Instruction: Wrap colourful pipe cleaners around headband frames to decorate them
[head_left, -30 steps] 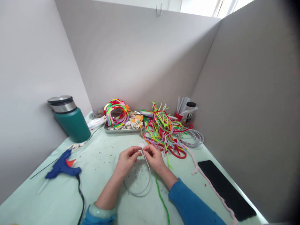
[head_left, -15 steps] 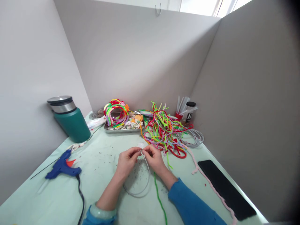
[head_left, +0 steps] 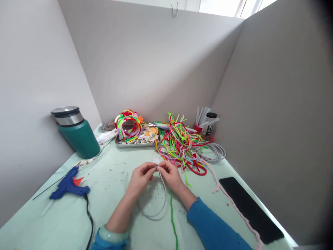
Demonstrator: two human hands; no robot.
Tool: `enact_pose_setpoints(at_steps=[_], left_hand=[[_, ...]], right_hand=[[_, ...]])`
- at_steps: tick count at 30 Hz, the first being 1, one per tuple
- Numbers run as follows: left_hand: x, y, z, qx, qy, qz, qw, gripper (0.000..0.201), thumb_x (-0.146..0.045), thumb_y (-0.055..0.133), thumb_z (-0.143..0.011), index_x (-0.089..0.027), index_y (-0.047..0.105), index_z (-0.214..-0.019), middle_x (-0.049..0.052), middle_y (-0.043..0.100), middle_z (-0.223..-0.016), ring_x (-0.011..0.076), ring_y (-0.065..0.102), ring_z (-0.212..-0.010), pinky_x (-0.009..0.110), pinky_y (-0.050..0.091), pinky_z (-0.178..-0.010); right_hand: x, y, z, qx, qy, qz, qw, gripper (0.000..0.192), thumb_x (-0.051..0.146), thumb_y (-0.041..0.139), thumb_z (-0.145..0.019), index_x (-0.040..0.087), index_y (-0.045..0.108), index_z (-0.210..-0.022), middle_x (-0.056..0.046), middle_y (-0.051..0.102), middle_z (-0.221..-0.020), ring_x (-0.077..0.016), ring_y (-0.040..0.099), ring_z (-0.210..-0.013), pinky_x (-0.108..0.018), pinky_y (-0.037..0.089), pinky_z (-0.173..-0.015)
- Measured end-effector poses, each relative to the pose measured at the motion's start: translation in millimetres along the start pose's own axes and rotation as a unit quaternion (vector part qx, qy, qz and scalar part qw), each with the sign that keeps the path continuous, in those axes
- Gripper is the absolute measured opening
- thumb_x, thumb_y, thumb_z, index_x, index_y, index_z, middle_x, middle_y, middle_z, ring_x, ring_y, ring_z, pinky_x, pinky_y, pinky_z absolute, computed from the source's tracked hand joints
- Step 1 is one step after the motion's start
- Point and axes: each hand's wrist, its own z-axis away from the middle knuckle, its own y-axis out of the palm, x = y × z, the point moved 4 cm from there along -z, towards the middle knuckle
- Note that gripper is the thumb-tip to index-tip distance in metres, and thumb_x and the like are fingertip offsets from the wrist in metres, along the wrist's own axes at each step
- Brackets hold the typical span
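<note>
Head view: the left hand (head_left: 140, 180) and the right hand (head_left: 171, 176) met fingertip to fingertip above the pale green table (head_left: 111, 198), both pinching the top of a thin grey loop (head_left: 165, 196) that hung below them between the forearms. A green fuzzy strand (head_left: 172, 217) ran from under the right wrist toward the near edge, its upper end hidden. Beyond the hands lay a tangled, multicoloured heap of strands (head_left: 182, 144) beside a metal tray (head_left: 137, 146).
</note>
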Motion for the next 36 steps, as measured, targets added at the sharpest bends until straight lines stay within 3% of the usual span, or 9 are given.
enact_pose_setpoints(at_steps=[6,11,15,20,26,36], left_hand=[[-1,0.6,2,0.029,-0.018,0.05,0.998,0.031,-0.039,0.059,-0.072,-0.014,0.059,-0.091,-0.003,0.052,-0.055,0.0066,0.042,-0.043,0.019,0.033,-0.042],[3,-0.7,1,0.031,-0.014,0.04,0.999,0.027,-0.038,0.062,-0.071,-0.015,0.059,-0.084,-0.006,0.046,-0.049,0.0062,0.038,-0.041,0.018,0.029,-0.04],[3,-0.5,1,0.037,-0.02,0.032,0.999,0.027,-0.038,0.062,-0.071,-0.015,0.058,-0.085,-0.006,0.046,-0.049,0.0062,0.038,-0.042,0.018,0.029,-0.04],[0,2.0,2,0.034,-0.052,0.058,0.996,0.033,-0.046,0.058,-0.071,-0.015,0.054,-0.082,-0.001,0.058,-0.066,0.0046,0.038,-0.041,0.018,0.026,-0.038],[-3,4.5,3,0.039,-0.078,0.077,0.993,0.033,-0.047,0.059,-0.071,-0.015,0.05,-0.072,-0.003,0.053,-0.054,0.0027,0.03,-0.038,0.017,0.018,-0.038],[-7,6.0,5,0.042,-0.099,0.072,0.992,0.037,-0.048,0.064,-0.065,-0.016,0.048,-0.073,-0.006,0.05,-0.051,0.0026,0.028,-0.036,0.018,0.015,-0.038]], right_hand=[[3,1,1,0.009,-0.017,-0.005,1.0,0.01,0.024,0.054,-0.078,0.016,0.058,-0.074,0.002,0.052,-0.062,-0.0097,0.046,-0.057,-0.02,0.037,-0.053],[4,0,0,0.004,-0.017,0.011,1.0,0.011,0.026,0.055,-0.077,0.017,0.058,-0.072,0.002,0.052,-0.062,-0.0105,0.047,-0.058,-0.02,0.038,-0.052],[6,0,0,0.004,-0.018,0.008,1.0,0.011,0.026,0.055,-0.077,0.017,0.058,-0.072,0.002,0.053,-0.062,-0.0105,0.047,-0.058,-0.021,0.039,-0.053],[11,1,2,0.025,-0.02,-0.008,0.999,0.012,0.026,0.054,-0.078,0.017,0.059,-0.072,0.0,0.058,-0.065,-0.0113,0.051,-0.059,-0.022,0.04,-0.055],[12,2,4,0.031,-0.023,0.0,0.999,0.011,0.026,0.055,-0.077,0.017,0.06,-0.072,0.002,0.056,-0.062,-0.0103,0.048,-0.055,-0.021,0.038,-0.053],[10,3,4,0.039,-0.013,0.002,0.999,0.014,0.028,0.054,-0.077,0.017,0.06,-0.071,0.002,0.054,-0.061,-0.0098,0.045,-0.053,-0.02,0.036,-0.05]])
